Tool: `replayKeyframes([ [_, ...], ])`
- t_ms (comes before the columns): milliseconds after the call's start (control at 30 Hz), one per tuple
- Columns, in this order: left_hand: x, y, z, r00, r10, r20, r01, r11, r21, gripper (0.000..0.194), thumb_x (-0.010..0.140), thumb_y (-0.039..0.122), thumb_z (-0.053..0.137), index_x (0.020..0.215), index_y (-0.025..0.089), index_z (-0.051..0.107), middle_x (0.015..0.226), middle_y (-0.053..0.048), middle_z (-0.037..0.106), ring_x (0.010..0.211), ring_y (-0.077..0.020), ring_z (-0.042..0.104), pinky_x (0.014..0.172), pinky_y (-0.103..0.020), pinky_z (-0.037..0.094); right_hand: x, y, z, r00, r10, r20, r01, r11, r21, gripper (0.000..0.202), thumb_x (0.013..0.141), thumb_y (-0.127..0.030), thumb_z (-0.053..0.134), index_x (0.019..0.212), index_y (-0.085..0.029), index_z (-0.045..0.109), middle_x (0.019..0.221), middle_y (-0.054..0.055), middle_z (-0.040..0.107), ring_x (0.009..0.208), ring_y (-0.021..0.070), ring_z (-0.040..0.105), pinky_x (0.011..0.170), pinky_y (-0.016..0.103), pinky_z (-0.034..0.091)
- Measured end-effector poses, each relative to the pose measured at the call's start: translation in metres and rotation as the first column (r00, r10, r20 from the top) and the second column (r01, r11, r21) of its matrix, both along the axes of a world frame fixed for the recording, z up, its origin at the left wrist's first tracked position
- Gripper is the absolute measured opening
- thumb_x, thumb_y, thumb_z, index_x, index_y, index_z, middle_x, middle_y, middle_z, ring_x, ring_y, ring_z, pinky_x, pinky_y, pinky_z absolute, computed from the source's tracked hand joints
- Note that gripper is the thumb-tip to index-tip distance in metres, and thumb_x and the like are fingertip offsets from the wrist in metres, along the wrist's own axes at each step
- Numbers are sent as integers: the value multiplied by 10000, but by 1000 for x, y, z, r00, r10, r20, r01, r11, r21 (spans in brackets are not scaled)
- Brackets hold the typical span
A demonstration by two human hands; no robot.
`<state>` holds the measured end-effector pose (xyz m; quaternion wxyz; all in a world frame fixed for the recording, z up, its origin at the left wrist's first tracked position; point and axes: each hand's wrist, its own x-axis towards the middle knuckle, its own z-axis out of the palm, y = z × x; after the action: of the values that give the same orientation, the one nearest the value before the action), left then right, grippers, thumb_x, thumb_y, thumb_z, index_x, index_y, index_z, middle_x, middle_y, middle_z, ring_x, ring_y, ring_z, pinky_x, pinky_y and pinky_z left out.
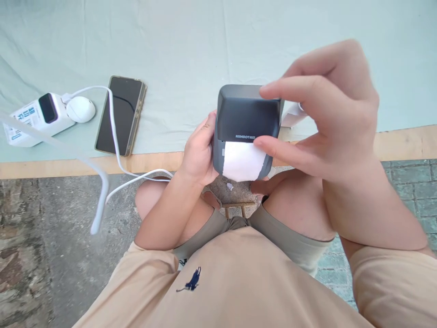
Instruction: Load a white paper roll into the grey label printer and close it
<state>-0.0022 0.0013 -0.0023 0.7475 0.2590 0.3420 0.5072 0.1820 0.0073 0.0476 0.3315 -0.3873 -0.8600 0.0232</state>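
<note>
A dark grey label printer [251,116] marked NIIMBOT is held up near the table's front edge. A white paper strip [243,161] with a ragged end sticks out from under its black cover. My left hand [200,155] grips the printer's left side, thumb along its edge and the other fingers hidden behind it. Over the printer's right side, my right hand [327,109] has thumb and index finger spread apart, the index tip at the cover's top edge and the thumb tip near the paper's top. Whether these fingertips press on the printer is hard to tell.
A phone [119,116] lies on the pale green tablecloth [177,54] at the left. Beside it is a white power bank [37,118] with a small dark screen, a white round-ended device [81,109] and a looping white cable [112,118]. Behind my right hand, a white object [292,115] shows partly.
</note>
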Motion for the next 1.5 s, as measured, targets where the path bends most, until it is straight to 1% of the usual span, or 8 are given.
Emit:
replayKeyframes([
  [333, -1, -1, 1, 999, -8, -32, 8, 1000, -26, 300, 941, 388, 433, 882, 196, 655, 810, 2, 693, 1214, -195, 613, 1011, -308, 543, 0, 3, 3, 998, 48, 33, -44, 993, -109, 331, 845, -443, 604, 1101, -233, 601, 1094, 81, 531, 996, 173, 518, 825, 369, 490],
  [600, -1, -1, 1, 992, -122, -23, 123, 992, 17, 272, 869, 423, 554, 987, 199, 654, 1016, -58, 715, 1368, -262, 495, 1038, -346, 544, -6, 5, 2, 991, -119, -59, 130, 964, 233, 142, 919, -206, 467, 943, -175, 603, 638, 14, 424, 730, 109, 546, 689, 257, 422],
  [733, -3, -1, -1, 991, -132, -18, 133, 991, 33, 209, 893, 360, 537, 988, 212, 649, 974, -24, 716, 1302, -225, 565, 1037, -322, 552, -7, 12, -7, 970, -233, -66, 242, 929, 280, 141, 900, -160, 451, 937, -149, 586, 756, 18, 582, 730, 109, 572, 660, 244, 406],
  [867, -3, -2, 0, 985, -171, 18, 169, 984, 62, 200, 908, 331, 509, 1026, 220, 627, 1041, -16, 710, 1258, -218, 600, 1022, -322, 560, -7, 13, -7, 950, -309, 48, 299, 942, 152, 152, 875, -234, 484, 906, -186, 624, 897, 25, 651, 885, 152, 607, 706, 271, 428],
  [1033, 1, -5, 3, 985, -167, -43, 171, 980, 103, 305, 883, 360, 568, 1151, 214, 580, 1186, -40, 662, 1267, -255, 592, 974, -328, 579, -11, 4, 2, 891, -271, 364, 363, 906, -216, 187, 835, -346, 529, 952, -280, 660, 835, -37, 670, 682, 124, 548, 537, 264, 268],
  [1200, 0, -6, 3, 981, -178, -81, 185, 980, 79, 358, 854, 362, 612, 1177, 211, 575, 1199, -57, 656, 1263, -265, 593, 939, -311, 583, -8, 0, 1, 859, -229, 458, 328, 933, -147, 282, 800, -453, 580, 1005, -274, 653, 720, -14, 634, 510, 79, 375, 489, 239, 127],
  [1400, 0, -6, 4, 985, -151, -83, 157, 984, 78, 318, 879, 362, 572, 1161, 214, 569, 1166, -40, 675, 1222, -240, 622, 862, -269, 597, 4, -6, 11, 986, -158, 50, 165, 913, -374, 346, 759, -389, 680, 1077, -258, 636, 847, -36, 668, 538, 47, 451, 499, 244, 288],
  [1500, 1, -6, 4, 991, -116, -73, 122, 989, 84, 257, 906, 326, 519, 1129, 212, 577, 1080, -24, 696, 1214, -216, 625, 886, -264, 586, 17, 3, 15, 871, -270, -410, 41, 872, -488, 407, 688, -307, 728, 1064, -190, 627, 996, 21, 642, 625, 65, 525, 503, 240, 361],
])
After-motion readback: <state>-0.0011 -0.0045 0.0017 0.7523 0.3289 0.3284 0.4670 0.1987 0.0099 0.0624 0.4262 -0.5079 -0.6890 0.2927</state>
